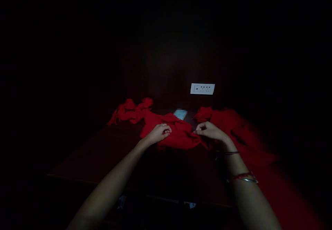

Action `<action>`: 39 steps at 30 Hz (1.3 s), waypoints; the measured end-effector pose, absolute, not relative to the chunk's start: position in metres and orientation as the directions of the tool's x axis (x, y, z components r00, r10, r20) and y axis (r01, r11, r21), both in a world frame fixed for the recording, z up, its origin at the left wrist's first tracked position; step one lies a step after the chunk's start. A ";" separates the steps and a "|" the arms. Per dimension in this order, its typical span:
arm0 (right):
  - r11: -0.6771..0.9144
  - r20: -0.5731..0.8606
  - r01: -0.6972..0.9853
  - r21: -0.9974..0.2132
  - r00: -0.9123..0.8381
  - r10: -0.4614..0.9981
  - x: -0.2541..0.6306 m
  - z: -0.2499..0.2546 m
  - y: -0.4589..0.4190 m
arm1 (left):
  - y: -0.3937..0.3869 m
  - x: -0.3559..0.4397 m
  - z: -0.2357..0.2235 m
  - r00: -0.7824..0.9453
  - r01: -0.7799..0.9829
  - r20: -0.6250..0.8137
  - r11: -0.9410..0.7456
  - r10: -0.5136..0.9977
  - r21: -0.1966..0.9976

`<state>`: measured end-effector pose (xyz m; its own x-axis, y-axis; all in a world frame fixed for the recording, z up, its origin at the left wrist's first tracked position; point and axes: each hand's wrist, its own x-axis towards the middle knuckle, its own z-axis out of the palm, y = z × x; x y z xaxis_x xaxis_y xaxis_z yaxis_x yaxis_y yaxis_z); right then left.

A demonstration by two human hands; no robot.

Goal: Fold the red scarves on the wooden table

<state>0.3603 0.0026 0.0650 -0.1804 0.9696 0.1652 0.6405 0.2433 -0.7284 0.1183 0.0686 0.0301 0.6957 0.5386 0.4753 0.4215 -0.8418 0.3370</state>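
Observation:
In dim light, a crumpled red scarf lies on a dark table between my two hands. My left hand has its fingers curled closed on the scarf's left part, a ring on one finger. Thumb and fingers of my right hand are pinched together at the scarf's right end. The cloth between the hands is bunched and partly folded over. Just what each fingertip grips is hard to make out in the dark.
A second piece of red cloth with a fringed end lies back left. More red cloth is heaped at the right and runs toward the front. Behind lies a blurred pale-blue item. A white socket panel is on the dark wall.

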 end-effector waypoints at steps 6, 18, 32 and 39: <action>0.332 0.164 0.859 -0.389 -0.290 0.943 0.337 0.055 0.007 | 0.063 0.123 0.030 0.639 0.451 0.527 -0.828 0.559 0.332; 0.442 0.376 0.811 -0.383 -0.300 0.876 0.308 0.054 0.005 | 0.061 0.126 0.028 0.688 0.500 0.471 -0.831 0.552 0.244; 0.317 0.148 0.540 -0.780 -0.332 0.931 0.331 0.074 -0.005 | 0.052 0.113 0.050 0.487 0.643 0.636 -0.738 0.599 0.203; 0.427 0.196 0.658 -0.620 -0.397 0.897 0.309 0.086 -0.004 | 0.050 0.130 0.065 0.527 0.465 0.609 -0.801 0.593 0.377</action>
<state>0.3090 -0.0045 0.0864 -0.3970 0.8967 0.1959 0.6583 0.4269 -0.6200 0.1299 0.0498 0.0647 0.5266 0.5928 0.6094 0.4652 -0.8009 0.3770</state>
